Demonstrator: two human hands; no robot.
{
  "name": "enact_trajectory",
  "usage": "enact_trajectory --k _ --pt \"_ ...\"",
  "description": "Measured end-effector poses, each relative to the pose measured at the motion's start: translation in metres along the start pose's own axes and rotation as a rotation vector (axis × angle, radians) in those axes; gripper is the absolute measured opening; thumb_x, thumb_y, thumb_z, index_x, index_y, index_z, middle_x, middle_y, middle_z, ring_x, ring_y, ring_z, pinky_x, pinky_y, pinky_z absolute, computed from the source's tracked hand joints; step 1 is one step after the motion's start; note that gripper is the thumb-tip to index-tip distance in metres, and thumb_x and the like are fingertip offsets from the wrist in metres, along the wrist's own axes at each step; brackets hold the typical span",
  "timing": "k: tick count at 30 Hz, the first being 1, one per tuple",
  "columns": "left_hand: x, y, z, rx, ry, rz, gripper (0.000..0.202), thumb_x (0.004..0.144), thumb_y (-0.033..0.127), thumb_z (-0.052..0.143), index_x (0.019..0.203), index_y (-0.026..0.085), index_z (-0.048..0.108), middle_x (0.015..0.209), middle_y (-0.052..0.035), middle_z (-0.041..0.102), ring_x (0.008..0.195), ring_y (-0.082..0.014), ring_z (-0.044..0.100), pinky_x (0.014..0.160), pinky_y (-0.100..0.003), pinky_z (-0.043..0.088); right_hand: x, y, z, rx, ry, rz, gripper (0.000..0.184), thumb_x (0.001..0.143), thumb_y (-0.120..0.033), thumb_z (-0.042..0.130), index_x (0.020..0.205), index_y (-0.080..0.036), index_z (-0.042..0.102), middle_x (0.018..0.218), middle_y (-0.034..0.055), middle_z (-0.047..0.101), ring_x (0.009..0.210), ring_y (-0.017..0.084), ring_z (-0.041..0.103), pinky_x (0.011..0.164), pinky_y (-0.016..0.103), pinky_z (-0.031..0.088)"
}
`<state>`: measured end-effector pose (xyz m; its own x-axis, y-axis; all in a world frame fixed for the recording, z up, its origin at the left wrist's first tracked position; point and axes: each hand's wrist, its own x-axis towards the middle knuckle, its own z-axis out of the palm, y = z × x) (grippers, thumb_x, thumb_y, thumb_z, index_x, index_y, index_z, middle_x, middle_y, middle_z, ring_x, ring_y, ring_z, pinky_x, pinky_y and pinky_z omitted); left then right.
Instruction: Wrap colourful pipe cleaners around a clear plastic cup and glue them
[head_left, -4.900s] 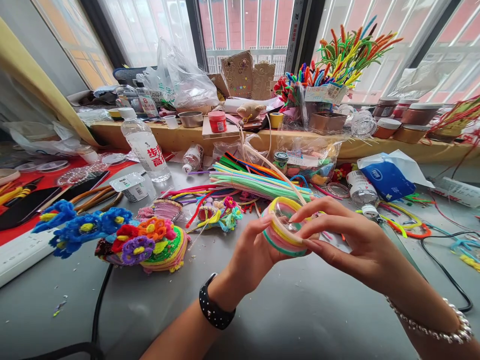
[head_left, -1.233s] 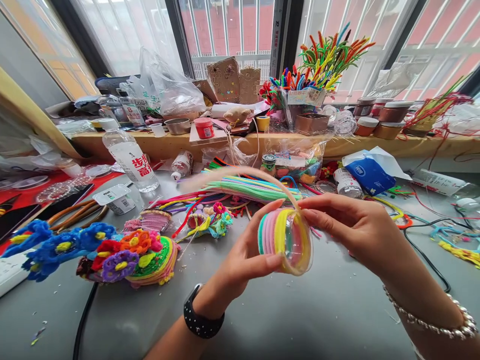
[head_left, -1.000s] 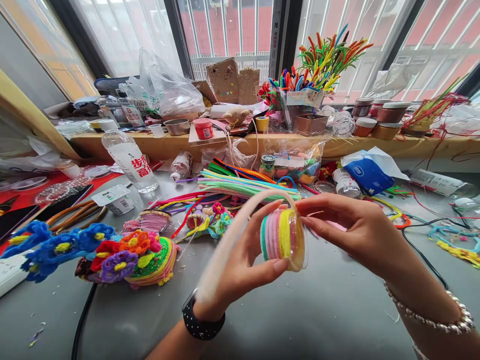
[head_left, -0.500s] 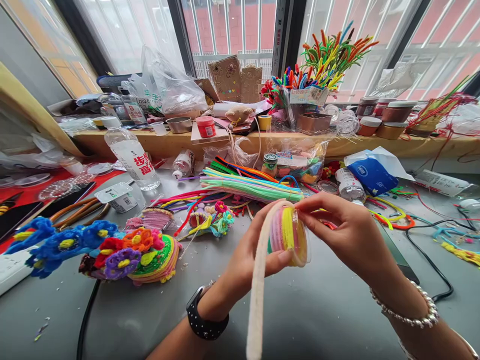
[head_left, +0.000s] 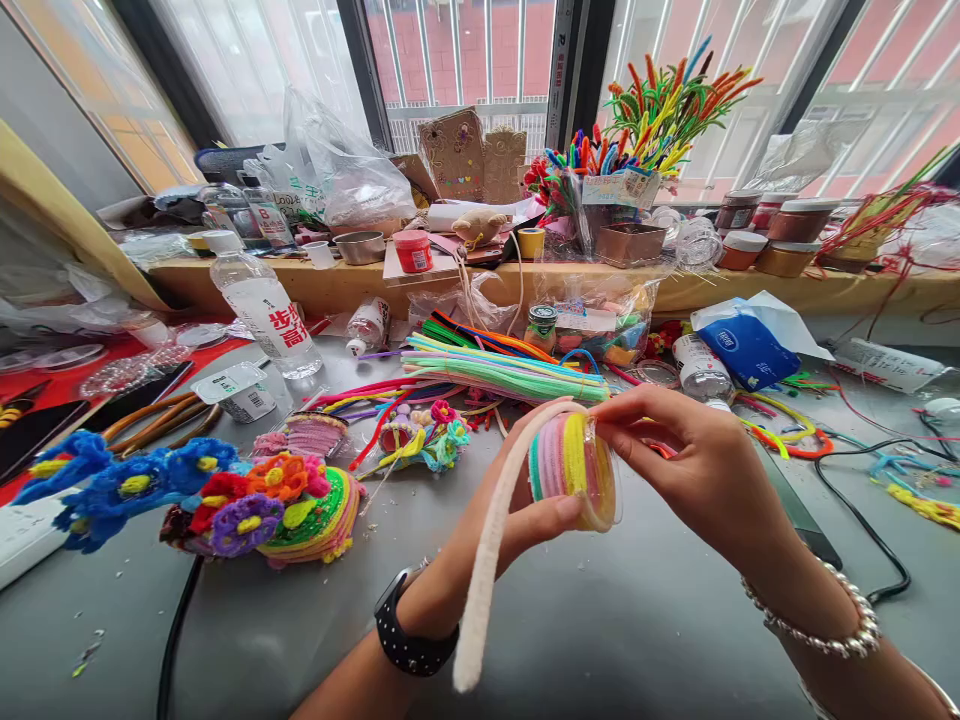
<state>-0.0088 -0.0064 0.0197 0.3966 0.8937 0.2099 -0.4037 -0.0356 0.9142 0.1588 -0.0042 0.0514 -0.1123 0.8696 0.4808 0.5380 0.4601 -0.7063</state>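
A clear plastic cup [head_left: 576, 472] wrapped in green, pink and yellow pipe cleaners lies sideways between my two hands above the grey table. My left hand [head_left: 501, 520] grips its base end, fingers curled round it. My right hand [head_left: 694, 462] pinches the rim end, where a cream pipe cleaner [head_left: 487, 555] starts. That cream strand arcs over the left hand and hangs down toward the black watch [head_left: 415, 642] on my left wrist.
A pipe-cleaner basket with flowers [head_left: 277, 510] and blue flowers [head_left: 112, 482] lie at left. A bundle of loose pipe cleaners [head_left: 502, 372], a water bottle [head_left: 259, 300], a blue tissue pack [head_left: 742, 345] and black cables [head_left: 862, 520] crowd the table [head_left: 637, 640]. The sill [head_left: 465, 275] holds jars and bags.
The cup has been turned and held lower. The cream pipe cleaner, arched over the table a second ago, has swung down over my left hand and now hangs toward my wrist.
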Motion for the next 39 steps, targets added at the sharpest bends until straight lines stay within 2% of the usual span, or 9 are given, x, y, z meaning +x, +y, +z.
enact_trajectory --k 3,8,13,25,29,33,36,39 --pt "0.0 -0.001 -0.002 0.026 -0.035 0.006 0.056 0.066 0.028 0.071 0.119 0.028 0.052 0.126 -0.0032 0.053 0.116 -0.0274 0.047 0.087 -0.033 0.045 0.0 0.001 0.0 -0.001 0.005 -0.005 0.005 0.079 -0.02 0.061 0.083 -0.02 0.065 0.081 0.0004 0.07 0.07 0.013 0.067 0.065 0.022 0.055" --pt "0.0 -0.003 -0.002 -0.006 -0.028 0.039 0.055 0.068 0.029 0.07 0.12 0.03 0.051 0.122 -0.0011 0.055 0.112 -0.023 0.049 0.086 -0.029 0.046 0.001 0.0 0.001 -0.003 0.006 -0.011 0.006 0.079 -0.02 0.061 0.083 -0.02 0.065 0.08 0.0007 0.07 0.07 0.013 0.067 0.065 0.023 0.055" --pt "0.0 -0.001 -0.004 0.045 -0.072 0.041 0.051 0.07 0.026 0.069 0.118 0.031 0.053 0.128 0.0014 0.05 0.12 -0.0212 0.044 0.094 -0.027 0.041 0.0 0.0 0.0 -0.017 0.006 -0.016 0.006 0.078 -0.02 0.061 0.082 -0.02 0.065 0.08 0.0006 0.07 0.069 0.014 0.067 0.064 0.023 0.055" --pt "0.001 -0.005 0.001 -0.044 -0.016 0.028 0.05 0.068 0.026 0.068 0.116 0.03 0.054 0.12 -0.0015 0.056 0.111 -0.0232 0.049 0.083 -0.028 0.046 0.002 0.003 0.001 0.002 -0.009 0.023 0.006 0.079 -0.022 0.06 0.082 -0.02 0.065 0.079 0.0006 0.07 0.07 0.013 0.067 0.065 0.023 0.055" --pt "0.002 -0.001 0.001 -0.043 -0.024 -0.028 0.052 0.068 0.028 0.068 0.117 0.031 0.052 0.115 -0.0022 0.058 0.107 -0.0245 0.051 0.081 -0.032 0.047 0.004 0.006 0.001 0.03 -0.028 0.048 0.007 0.079 -0.025 0.061 0.081 -0.02 0.066 0.079 0.0008 0.07 0.071 0.013 0.066 0.066 0.022 0.054" --pt "0.002 0.002 0.0 -0.032 -0.03 -0.032 0.056 0.066 0.031 0.07 0.12 0.029 0.053 0.117 -0.0025 0.059 0.11 -0.0266 0.05 0.088 -0.035 0.043 0.005 0.008 0.0 0.052 -0.034 0.087 0.009 0.079 -0.027 0.061 0.08 -0.02 0.066 0.076 0.0008 0.07 0.067 0.012 0.064 0.062 0.021 0.053" --pt "0.002 0.002 -0.001 -0.068 -0.038 -0.047 0.061 0.068 0.032 0.068 0.126 0.031 0.049 0.126 -0.001 0.056 0.118 -0.0269 0.046 0.095 -0.035 0.038 0.007 0.012 0.0 0.104 -0.031 0.139 0.012 0.077 -0.031 0.062 0.079 -0.019 0.066 0.075 0.0019 0.069 0.066 0.013 0.064 0.059 0.022 0.052" --pt "0.003 0.001 -0.002 -0.135 0.039 -0.055 0.055 0.072 0.036 0.063 0.125 0.028 0.052 0.13 -0.0029 0.053 0.122 -0.0272 0.044 0.096 -0.036 0.037 0.009 0.019 -0.002 0.197 -0.028 0.216 0.018 0.074 -0.035 0.065 0.079 -0.018 0.067 0.076 0.0033 0.069 0.066 0.014 0.064 0.059 0.023 0.053"
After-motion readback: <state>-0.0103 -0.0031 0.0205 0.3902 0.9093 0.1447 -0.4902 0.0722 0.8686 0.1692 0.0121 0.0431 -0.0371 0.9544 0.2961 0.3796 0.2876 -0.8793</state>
